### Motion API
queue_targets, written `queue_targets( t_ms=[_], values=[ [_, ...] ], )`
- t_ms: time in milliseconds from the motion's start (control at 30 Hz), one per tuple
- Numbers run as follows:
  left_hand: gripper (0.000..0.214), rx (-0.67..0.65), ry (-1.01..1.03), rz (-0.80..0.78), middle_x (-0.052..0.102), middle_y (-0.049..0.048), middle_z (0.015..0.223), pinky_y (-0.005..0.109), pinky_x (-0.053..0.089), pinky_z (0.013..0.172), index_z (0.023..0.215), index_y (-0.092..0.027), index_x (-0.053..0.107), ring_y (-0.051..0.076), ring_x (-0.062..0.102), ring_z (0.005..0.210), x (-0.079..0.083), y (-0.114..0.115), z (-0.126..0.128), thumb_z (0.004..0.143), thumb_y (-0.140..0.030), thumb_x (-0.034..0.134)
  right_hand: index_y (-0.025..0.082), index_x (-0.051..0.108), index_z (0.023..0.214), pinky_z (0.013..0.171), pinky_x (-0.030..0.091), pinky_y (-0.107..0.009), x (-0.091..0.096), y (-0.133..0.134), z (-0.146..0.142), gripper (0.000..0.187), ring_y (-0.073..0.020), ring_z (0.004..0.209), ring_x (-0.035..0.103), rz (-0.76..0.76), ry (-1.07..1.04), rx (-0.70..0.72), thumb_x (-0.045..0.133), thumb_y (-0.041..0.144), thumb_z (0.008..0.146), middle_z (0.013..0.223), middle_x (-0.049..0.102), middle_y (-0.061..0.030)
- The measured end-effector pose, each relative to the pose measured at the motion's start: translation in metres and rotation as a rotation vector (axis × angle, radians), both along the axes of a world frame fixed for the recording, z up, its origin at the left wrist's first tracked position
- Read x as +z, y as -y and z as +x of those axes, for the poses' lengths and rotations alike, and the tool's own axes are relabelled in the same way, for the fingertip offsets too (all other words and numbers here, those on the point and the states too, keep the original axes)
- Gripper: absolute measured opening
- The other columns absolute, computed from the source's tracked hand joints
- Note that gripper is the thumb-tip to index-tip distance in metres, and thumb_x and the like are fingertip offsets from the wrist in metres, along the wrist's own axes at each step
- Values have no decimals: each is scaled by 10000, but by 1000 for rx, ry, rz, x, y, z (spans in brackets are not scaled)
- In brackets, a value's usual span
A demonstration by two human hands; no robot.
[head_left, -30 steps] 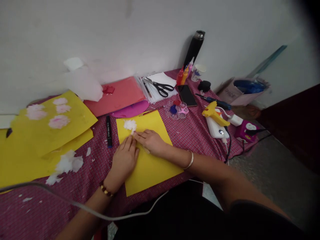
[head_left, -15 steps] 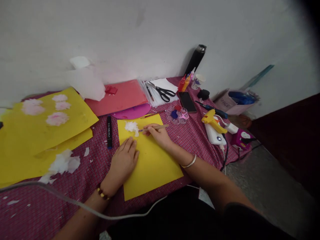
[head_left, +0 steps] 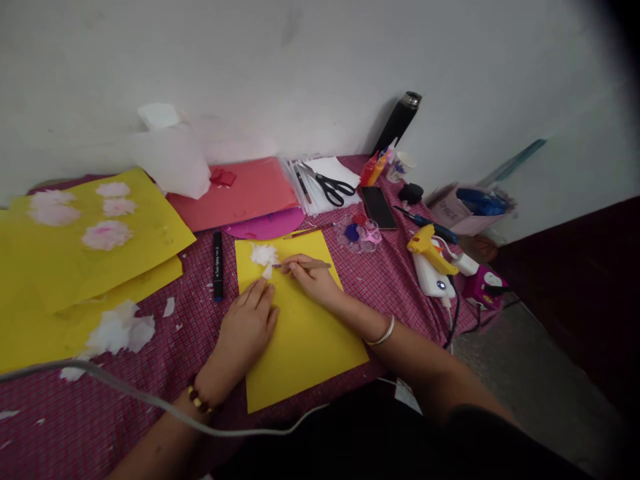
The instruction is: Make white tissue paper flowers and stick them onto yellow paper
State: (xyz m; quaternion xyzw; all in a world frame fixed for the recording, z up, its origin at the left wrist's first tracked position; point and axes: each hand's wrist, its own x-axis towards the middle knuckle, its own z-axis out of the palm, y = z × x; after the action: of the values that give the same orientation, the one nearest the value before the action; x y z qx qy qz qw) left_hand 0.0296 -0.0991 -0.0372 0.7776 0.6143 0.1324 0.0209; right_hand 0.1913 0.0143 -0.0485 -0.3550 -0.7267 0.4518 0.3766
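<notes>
My right hand point(head_left: 311, 277) is closed around a thin paintbrush point(head_left: 320, 265), its tip pointing left at a small white paper scrap point(head_left: 267, 272). That scrap lies on a yellow sheet point(head_left: 310, 340), just below a white tuft of torn paper point(head_left: 264, 254). Across the sheet's left edge rests my left hand point(head_left: 250, 319), laid flat with fingers stretched toward the scrap; whether its fingertips touch the scrap I cannot tell. A paint palette point(head_left: 357, 233) with blue, red and pink wells sits right of the sheet. To the left lies a black marker point(head_left: 218, 267).
Yellow sheets with pink-white paper flowers point(head_left: 106, 235) and torn white paper point(head_left: 120, 328) lie left. Behind are red paper point(head_left: 240, 197) and scissors point(head_left: 330, 185). A phone point(head_left: 379, 207), glue gun point(head_left: 431, 248) and power bank point(head_left: 431, 279) stand right. A white cable point(head_left: 165, 405) crosses the front.
The brush tip has shifted slightly left and down relative to the paper tuft. The small scrap now looks more pointed and apart from the tuft. The left hand stays put; the view has shifted slightly.
</notes>
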Motion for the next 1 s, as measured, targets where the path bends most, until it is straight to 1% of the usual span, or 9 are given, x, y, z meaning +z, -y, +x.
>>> queue_targets(
  t_ms=[100, 233, 433, 533, 633, 700, 800, 900, 1000],
  values=[
    [425, 6, 5, 7, 547, 214, 1374, 484, 432, 1072, 1267, -73, 584, 328, 496, 1295, -1, 0, 0, 931, -276, 423, 178, 696, 983, 840, 518, -283, -1, -1, -2, 243, -134, 889, 666, 65, 33, -12, 468, 252, 942, 958, 724, -45],
    [434, 10, 11, -2, 547, 225, 1370, 480, 425, 1078, 1265, -55, 582, 333, 491, 1300, -3, 1, 0, 928, -274, 420, 184, 708, 1032, 870, 515, -297, -2, 0, -3, 249, -144, 939, 672, 169, 75, -18, 485, 240, 936, 1026, 733, -61],
    [434, 17, 2, 3, 546, 217, 1376, 492, 437, 1061, 1274, -75, 577, 333, 495, 1298, -4, 1, 1, 927, -280, 416, 176, 696, 1078, 853, 515, -332, 1, 1, -2, 271, -167, 932, 670, 303, 157, 63, 467, 216, 939, 1051, 725, -89],
    [440, 12, -24, -5, 543, 232, 1374, 476, 433, 1069, 1263, -39, 584, 339, 499, 1293, -2, 1, 1, 927, -270, 419, 181, 687, 1037, 848, 517, -319, 2, 4, 2, 248, -157, 908, 669, 201, 84, -6, 469, 245, 940, 985, 725, -71],
    [428, 14, -30, -8, 540, 224, 1382, 466, 427, 1077, 1260, -50, 590, 330, 503, 1292, 0, 0, 1, 928, -264, 425, 182, 650, 965, 718, 525, -274, 2, 7, 5, 228, -132, 767, 656, -2, -53, -97, 441, 272, 947, 830, 694, -39],
    [421, 21, -22, -5, 542, 217, 1382, 472, 429, 1075, 1259, -68, 594, 326, 508, 1290, 1, 0, 1, 926, -264, 429, 182, 623, 932, 649, 513, -252, 3, 9, 5, 208, -123, 710, 636, -86, -141, -94, 442, 286, 940, 785, 667, -29],
    [425, 25, 0, -6, 543, 221, 1379, 481, 430, 1073, 1265, -72, 592, 328, 510, 1288, 0, 0, 1, 923, -265, 428, 184, 606, 910, 635, 506, -245, 6, 8, 2, 194, -120, 708, 625, -123, -228, -90, 457, 307, 926, 792, 655, -29],
    [425, 22, 16, 0, 550, 210, 1374, 484, 431, 1070, 1276, -91, 585, 321, 512, 1285, 0, 0, 1, 921, -265, 429, 189, 596, 899, 630, 503, -246, 7, 3, 2, 193, -116, 683, 612, -126, -284, -172, 458, 323, 921, 774, 647, -24],
    [418, 16, 0, 4, 556, 212, 1364, 479, 429, 1070, 1262, -83, 589, 321, 517, 1275, 0, 0, 0, 923, -263, 423, 191, 597, 916, 640, 510, -247, 6, 0, 3, 200, -118, 702, 620, -127, -274, -178, 453, 330, 926, 788, 653, -27]
  ],
)
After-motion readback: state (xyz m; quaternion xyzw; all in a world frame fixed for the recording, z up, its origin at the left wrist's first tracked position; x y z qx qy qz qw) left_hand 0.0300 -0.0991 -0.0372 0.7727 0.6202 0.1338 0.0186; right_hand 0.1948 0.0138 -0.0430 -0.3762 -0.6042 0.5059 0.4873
